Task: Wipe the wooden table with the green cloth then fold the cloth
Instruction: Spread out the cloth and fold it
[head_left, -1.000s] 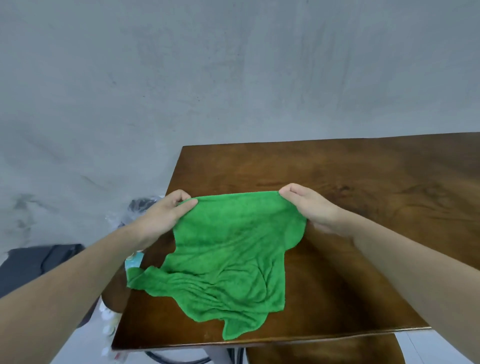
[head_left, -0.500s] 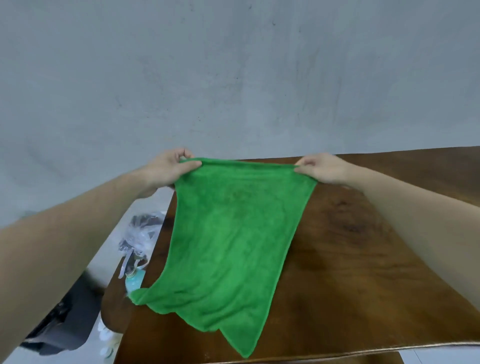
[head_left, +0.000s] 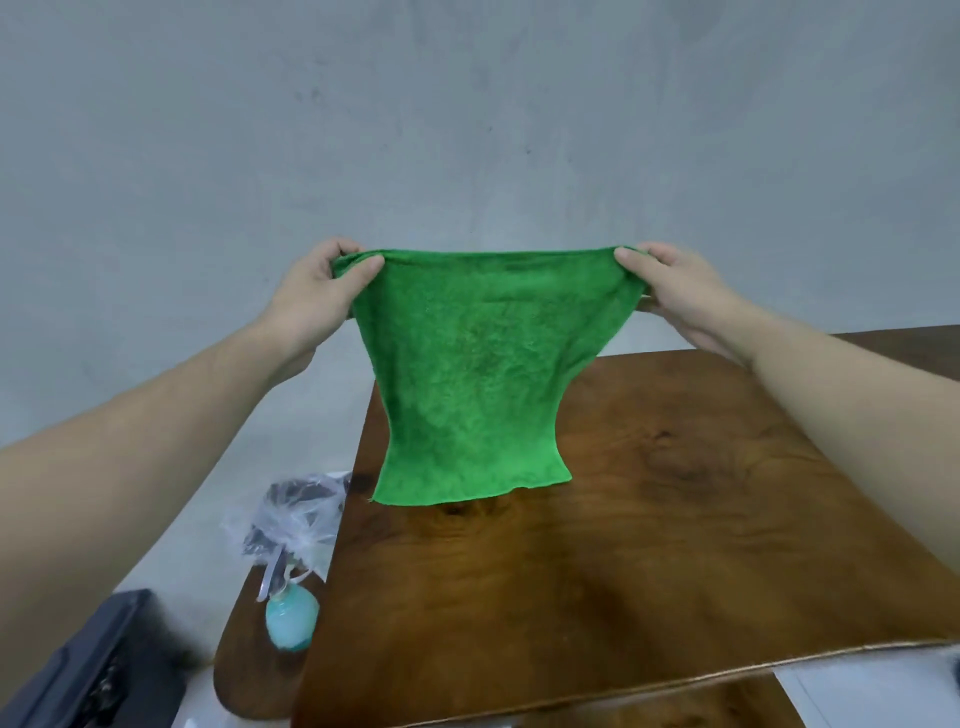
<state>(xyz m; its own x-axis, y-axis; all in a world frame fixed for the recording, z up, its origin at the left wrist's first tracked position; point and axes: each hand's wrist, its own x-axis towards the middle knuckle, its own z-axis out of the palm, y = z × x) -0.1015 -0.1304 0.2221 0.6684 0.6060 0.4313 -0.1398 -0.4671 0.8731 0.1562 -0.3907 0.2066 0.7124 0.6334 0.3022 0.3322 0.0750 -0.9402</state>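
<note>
We hold the green cloth (head_left: 470, 379) up in the middle of the frame, above the wooden table (head_left: 649, 545). Our left hand (head_left: 317, 296) and right hand (head_left: 675, 296) each pinch a top corner. It looks soft, light and floppy, so corners are best to hold.

Both bare arms extend forward and upward, spread apart at the same height. The left hand (head_left: 317, 291) pinches one top corner of the cloth (head_left: 475, 374) between thumb and curled fingers. The right hand (head_left: 675, 296) pinches the opposite top corner likewise.
</note>
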